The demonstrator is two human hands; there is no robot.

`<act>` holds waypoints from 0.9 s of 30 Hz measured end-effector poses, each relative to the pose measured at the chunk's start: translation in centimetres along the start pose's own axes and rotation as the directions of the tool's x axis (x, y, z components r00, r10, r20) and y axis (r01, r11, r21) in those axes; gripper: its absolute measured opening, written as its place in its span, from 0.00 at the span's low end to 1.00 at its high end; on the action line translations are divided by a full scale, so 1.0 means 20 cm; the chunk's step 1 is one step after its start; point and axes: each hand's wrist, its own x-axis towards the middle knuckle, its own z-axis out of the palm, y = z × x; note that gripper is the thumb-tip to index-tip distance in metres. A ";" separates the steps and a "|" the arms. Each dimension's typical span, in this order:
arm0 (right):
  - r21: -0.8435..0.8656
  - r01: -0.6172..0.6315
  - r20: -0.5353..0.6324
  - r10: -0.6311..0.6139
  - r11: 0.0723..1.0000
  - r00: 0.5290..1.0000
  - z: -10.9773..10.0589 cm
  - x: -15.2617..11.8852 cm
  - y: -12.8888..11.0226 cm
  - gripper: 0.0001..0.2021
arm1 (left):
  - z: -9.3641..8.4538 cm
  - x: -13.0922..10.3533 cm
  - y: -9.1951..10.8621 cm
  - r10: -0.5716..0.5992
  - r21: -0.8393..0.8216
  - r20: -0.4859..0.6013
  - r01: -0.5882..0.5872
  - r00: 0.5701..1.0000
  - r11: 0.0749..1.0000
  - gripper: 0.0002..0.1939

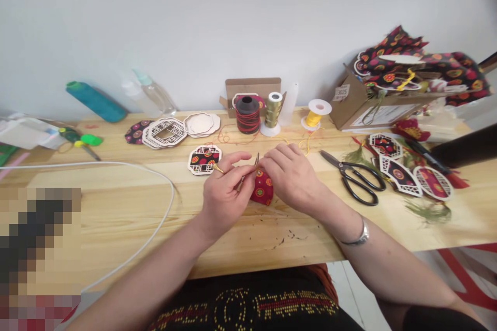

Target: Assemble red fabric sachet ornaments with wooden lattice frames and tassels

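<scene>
Both hands meet over the middle of the wooden table. My left hand (229, 191) is closed, its thumb and index finger pinching the upper edge of a red patterned fabric piece (264, 190); a gold-coloured ring or tool tip shows by its fingers. My right hand (292, 176) is closed on the same fabric from the right, fingers bent over its top. A thin dark pointed thing (257, 159) sticks up between the hands; which hand holds it is unclear. Just behind my left hand lies a white lattice-framed patterned piece (204, 160).
Black-handled scissors (359, 180) and framed ornaments (402, 176) lie right. Thread spools (247, 116) and a yellow spool (316, 114) stand behind, lattice frames (165, 133) back left. A cardboard box (345, 101) of fabric is back right. A white cable (170, 201) curves left.
</scene>
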 end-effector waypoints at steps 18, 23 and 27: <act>0.046 -0.006 0.071 0.003 0.999 0.997 0.02 0.00 0.03 0.11 | -0.01 -0.01 -0.01 0.231 0.112 -0.008 -0.229 0.973 0.967 0.10; 0.074 -0.021 0.052 0.017 0.997 0.999 0.03 0.00 0.03 0.11 | -0.01 -0.01 -0.02 0.322 0.177 0.022 -0.321 0.946 0.930 0.13; 0.121 -0.032 0.015 0.030 0.992 0.999 0.04 0.00 0.03 0.12 | -0.01 -0.02 -0.03 0.343 0.175 0.045 -0.346 0.938 0.922 0.14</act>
